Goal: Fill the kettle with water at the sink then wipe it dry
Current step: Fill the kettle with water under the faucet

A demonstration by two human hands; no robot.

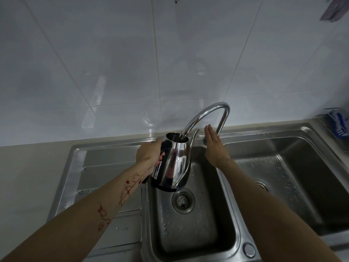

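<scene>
we see the left hand (pixel 149 153) closed around the dark handle of a stainless steel kettle (pixel 174 163), which it holds above the left basin (pixel 198 233) of a double stainless steel sink. the kettle is lifted clear of the basin floor, above and just behind the round drain strainer (pixel 182 200). its open top sits directly under the outlet of the chrome gooseneck faucet (pixel 207 116), with the outlet at or just inside the rim. the kettle spout points away from us, towards the tiled wall (pixel 132 63).

the right hand (pixel 214 143) is flat, fingers straight and together, gripping nothing. it stands edge-on just beside the faucet's upright pipe, near the base; we cannot tell whether it touches the pipe or a lever hidden behind it.

water droplets lie on both basins. the right basin (pixel 302 176) holds nothing we can make out apart from its drain. a wire rack (pixel 334 123) with a blue-and-white item stands at the far right edge. whether water is flowing is unclear.
</scene>
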